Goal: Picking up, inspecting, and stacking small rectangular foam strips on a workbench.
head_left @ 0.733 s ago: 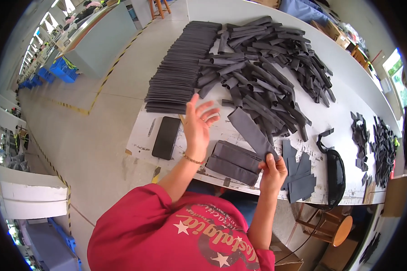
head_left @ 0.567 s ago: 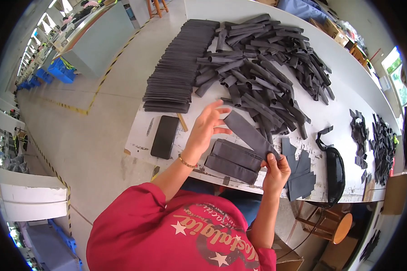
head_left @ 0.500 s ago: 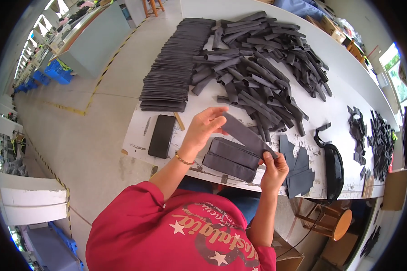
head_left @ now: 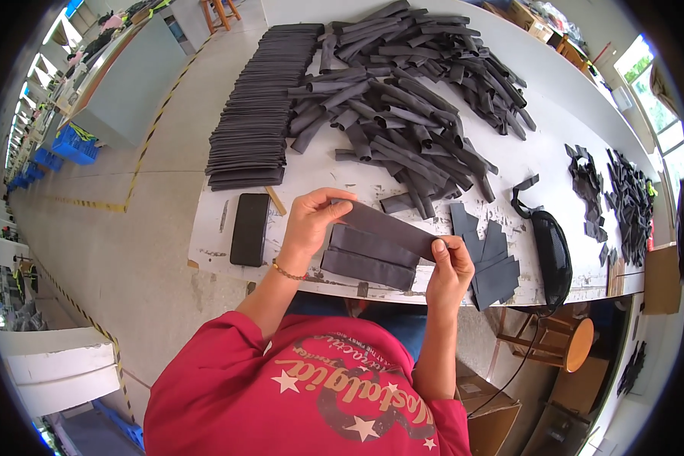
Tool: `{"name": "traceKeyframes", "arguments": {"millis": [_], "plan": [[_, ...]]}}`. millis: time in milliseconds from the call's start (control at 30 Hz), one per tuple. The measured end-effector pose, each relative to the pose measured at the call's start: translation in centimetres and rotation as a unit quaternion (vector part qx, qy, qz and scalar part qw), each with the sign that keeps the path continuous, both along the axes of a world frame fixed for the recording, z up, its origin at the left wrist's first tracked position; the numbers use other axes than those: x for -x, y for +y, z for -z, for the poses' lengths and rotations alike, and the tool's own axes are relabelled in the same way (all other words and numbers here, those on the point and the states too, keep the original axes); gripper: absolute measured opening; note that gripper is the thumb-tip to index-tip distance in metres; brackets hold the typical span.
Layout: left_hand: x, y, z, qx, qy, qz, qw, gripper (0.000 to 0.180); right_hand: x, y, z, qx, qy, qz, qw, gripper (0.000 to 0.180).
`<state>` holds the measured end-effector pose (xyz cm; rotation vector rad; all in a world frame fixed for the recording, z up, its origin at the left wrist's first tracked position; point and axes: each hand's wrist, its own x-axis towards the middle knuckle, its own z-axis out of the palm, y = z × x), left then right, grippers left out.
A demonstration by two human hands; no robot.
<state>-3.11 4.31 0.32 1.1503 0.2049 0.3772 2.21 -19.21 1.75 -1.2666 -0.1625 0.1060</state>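
Observation:
A flat dark grey fabric strip (head_left: pixel 386 228) is stretched between my hands, sloping down to the right. My left hand (head_left: pixel 313 219) pinches its left end between thumb and fingers. At the right end, my right hand (head_left: pixel 450 270) grips the strip with the thumb on top. Just below lies a small stack of dark fabric pieces (head_left: pixel 368 266) near the table's front edge; the strip covers part of its far side. Beyond my hands spreads a loose heap of dark rolled fabric strips (head_left: pixel 403 114). A long row of flat, stacked strips (head_left: pixel 254 106) stands left of the heap.
On the white table (head_left: pixel 311 171), a black phone-like slab (head_left: pixel 249 228) lies left of my left hand. Flat black pieces (head_left: pixel 495 262) and a black pouch (head_left: pixel 551 254) with a strap lie to the right. A wooden stool (head_left: pixel 577 343) stands below the table's right edge.
The strip has come down closer to the stack and lies more level, its broad face turned up. My left hand has lowered with it. The whole view has shifted slightly.

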Motion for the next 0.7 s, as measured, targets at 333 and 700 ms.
{"name": "traceKeyframes", "arguments": {"millis": [333, 700], "plan": [[1.7, -0.5, 3.1, -0.147, 0.171, 0.003, 0.974, 0.020, 0.0, -1.4, 4.4, 0.140, 0.091, -0.008, 0.986, 0.012], [-8.5, -1.0, 0.9, -0.468, -0.037, -0.140, 0.872, 0.007, -3.2, -4.1, 5.9, 0.463, -0.156, 0.162, 0.857, 0.008]]}}
